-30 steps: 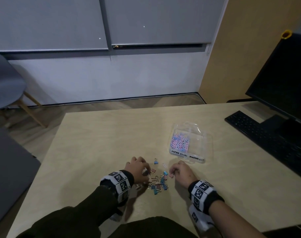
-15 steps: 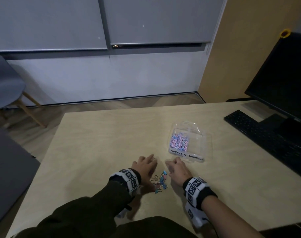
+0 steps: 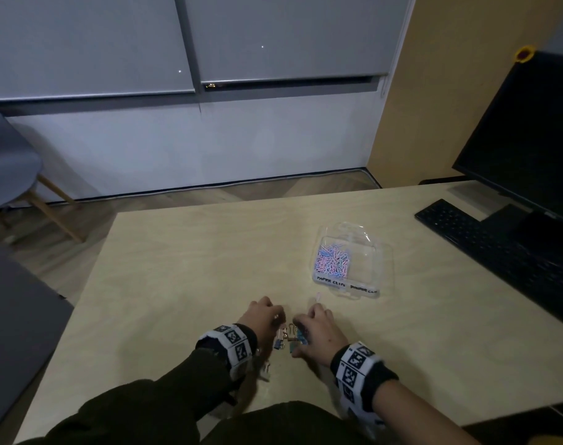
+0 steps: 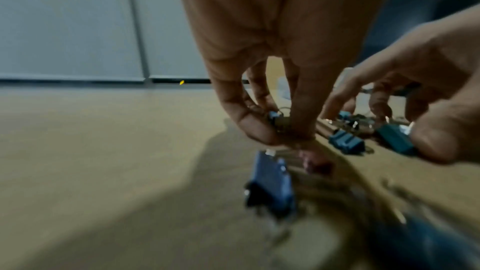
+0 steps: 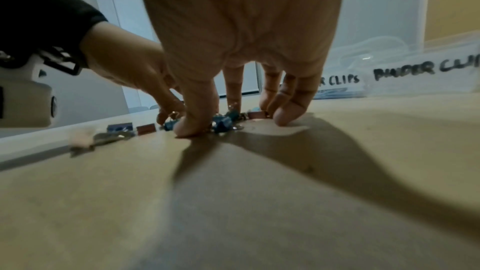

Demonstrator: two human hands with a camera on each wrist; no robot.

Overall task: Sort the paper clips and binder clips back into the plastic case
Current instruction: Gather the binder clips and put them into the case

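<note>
Several small binder clips (image 3: 289, 341), blue, teal and pink, lie bunched on the table between my hands. My left hand (image 3: 275, 320) pinches one blue binder clip (image 4: 278, 118) between thumb and fingers. My right hand (image 5: 226, 123) curls round the teal clips (image 5: 221, 124), thumb and fingers touching the table. A clear plastic case (image 3: 383, 258) lies open farther right. Its left compartment holds pastel paper clips (image 3: 333, 261). Its front wall (image 5: 405, 73) reads PAPER CLIPS and BINDER CLIPS. One pink paper clip (image 3: 318, 296) lies loose in front of the case.
A black keyboard (image 3: 498, 252) and a dark monitor (image 3: 527, 139) stand at the table's right. A blurred blue binder clip (image 4: 270, 182) lies close to my left wrist. The table's left edge (image 3: 90, 284) drops to the floor, with a grey chair (image 3: 7, 162) beyond.
Both hands have drawn together and swept the scattered binder clips into a tight bunch. Their fingers, stretched out half a second ago, now curl onto the clips.
</note>
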